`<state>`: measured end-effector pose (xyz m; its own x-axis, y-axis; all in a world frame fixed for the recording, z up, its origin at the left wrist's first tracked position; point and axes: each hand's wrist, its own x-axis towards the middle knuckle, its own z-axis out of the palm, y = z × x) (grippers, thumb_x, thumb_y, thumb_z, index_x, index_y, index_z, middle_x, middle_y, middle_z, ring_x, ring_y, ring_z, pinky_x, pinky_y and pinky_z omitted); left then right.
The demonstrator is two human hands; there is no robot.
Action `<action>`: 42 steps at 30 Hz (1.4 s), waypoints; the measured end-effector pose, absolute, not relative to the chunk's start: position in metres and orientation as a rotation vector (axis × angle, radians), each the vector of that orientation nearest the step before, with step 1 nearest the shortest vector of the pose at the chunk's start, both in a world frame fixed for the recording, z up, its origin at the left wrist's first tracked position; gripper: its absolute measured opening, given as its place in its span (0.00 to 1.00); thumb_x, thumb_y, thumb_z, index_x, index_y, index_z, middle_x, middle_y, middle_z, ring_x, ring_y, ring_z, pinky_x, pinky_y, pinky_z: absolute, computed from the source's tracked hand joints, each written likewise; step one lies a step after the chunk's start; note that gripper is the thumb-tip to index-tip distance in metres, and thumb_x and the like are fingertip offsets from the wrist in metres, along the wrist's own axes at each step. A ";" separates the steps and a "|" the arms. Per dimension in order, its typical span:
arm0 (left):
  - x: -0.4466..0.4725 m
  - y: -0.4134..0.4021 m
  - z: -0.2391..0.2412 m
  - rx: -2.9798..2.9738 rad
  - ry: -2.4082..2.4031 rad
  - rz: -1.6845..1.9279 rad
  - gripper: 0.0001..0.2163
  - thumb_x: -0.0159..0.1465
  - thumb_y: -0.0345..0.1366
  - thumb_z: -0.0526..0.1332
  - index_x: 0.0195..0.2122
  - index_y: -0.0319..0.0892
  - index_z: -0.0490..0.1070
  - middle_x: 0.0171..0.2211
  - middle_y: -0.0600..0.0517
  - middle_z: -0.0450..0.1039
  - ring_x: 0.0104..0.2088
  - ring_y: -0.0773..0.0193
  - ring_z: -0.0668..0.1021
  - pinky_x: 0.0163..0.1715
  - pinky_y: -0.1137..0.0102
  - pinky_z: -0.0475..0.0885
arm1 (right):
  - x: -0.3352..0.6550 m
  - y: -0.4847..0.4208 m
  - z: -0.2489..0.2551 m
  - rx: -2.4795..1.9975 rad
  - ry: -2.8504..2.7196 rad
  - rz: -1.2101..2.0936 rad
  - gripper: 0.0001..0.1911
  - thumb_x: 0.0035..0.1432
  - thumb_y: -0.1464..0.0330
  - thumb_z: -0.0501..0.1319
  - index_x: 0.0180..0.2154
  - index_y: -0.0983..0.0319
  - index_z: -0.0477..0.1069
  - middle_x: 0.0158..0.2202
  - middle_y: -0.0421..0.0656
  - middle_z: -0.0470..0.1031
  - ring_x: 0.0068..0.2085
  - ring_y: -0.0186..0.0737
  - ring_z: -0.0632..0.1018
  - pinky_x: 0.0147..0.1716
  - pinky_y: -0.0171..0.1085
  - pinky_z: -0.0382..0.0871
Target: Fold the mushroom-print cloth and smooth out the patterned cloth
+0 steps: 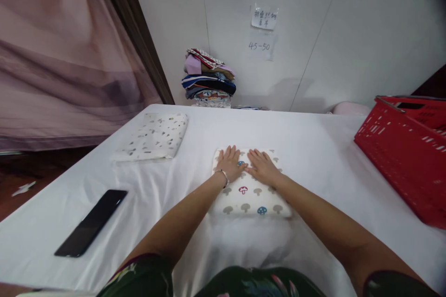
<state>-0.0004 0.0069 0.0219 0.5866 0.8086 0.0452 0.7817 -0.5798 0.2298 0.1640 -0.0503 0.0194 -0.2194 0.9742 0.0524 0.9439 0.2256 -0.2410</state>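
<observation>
A folded mushroom-print cloth (252,199) at the middle of the worktop (289,134)

The cloth lies flat in front of the person, directly beneath both hands, its corners neatly squared. It is off-white, printed with rows of grey mushrooms and a few blue and red ones. The half nearer the person shows plainly between the forearms, while the hands cover much of the farther half.

The left hand (230,164) is laid palm down on the cloth's far left part, fingers stretched forward and slightly parted. The right hand (262,167) matches it on the far right part, also flat, its fingers reaching forward and a little inward. The thumbs point toward each other over the middle; from here I can't quite tell whether their tips meet. Neither hand grips or pinches anything; both simply touch the top of the fabric. A bracelet (225,177) circles the left wrist.

Farther out to the left, a second folded cloth (155,137), white with small dark motifs, lies near the far corner, well apart from the hands. Nearer the person on that side, a black phone (92,222) rests at a slant. Over on the right, a red basket (404,162) stands along the edge. Past the far edge, a stack of folded fabrics (209,79) sits against the wall (299,23), with handwritten paper notes (264,17) stuck up beside it.
</observation>
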 end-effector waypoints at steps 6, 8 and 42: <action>-0.002 0.013 0.009 2.576 1.388 0.207 0.30 0.62 0.53 0.43 0.62 0.41 0.51 0.64 0.46 0.43 0.64 0.52 0.44 0.60 0.52 0.38 | 0.174 -0.041 0.012 -2.053 -2.170 0.203 0.37 0.59 0.47 0.40 0.62 0.61 0.49 0.65 0.47 0.44 0.64 0.47 0.44 0.59 0.51 0.35; -0.003 0.013 0.008 2.575 1.379 0.216 0.31 0.62 0.55 0.42 0.62 0.42 0.51 0.65 0.47 0.42 0.64 0.52 0.44 0.60 0.52 0.37 | 0.178 -0.039 0.012 -2.116 -2.119 0.211 0.37 0.59 0.46 0.39 0.62 0.61 0.49 0.65 0.47 0.44 0.64 0.47 0.45 0.59 0.52 0.36; -0.070 -0.004 0.032 1.338 1.639 0.448 0.20 0.52 0.46 0.63 0.39 0.35 0.69 0.39 0.39 0.74 0.37 0.52 0.77 0.26 0.68 0.71 | 0.222 -0.153 0.029 -1.665 -0.824 1.444 0.38 0.47 0.60 0.65 0.58 0.65 0.57 0.49 0.53 0.71 0.44 0.48 0.76 0.40 0.41 0.73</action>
<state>-0.0704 -0.0038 0.0320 0.0384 0.9022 -0.4296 0.5584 0.3372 0.7580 0.2217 -0.1531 0.0291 0.1489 0.8578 -0.4919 -0.0132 -0.4956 -0.8684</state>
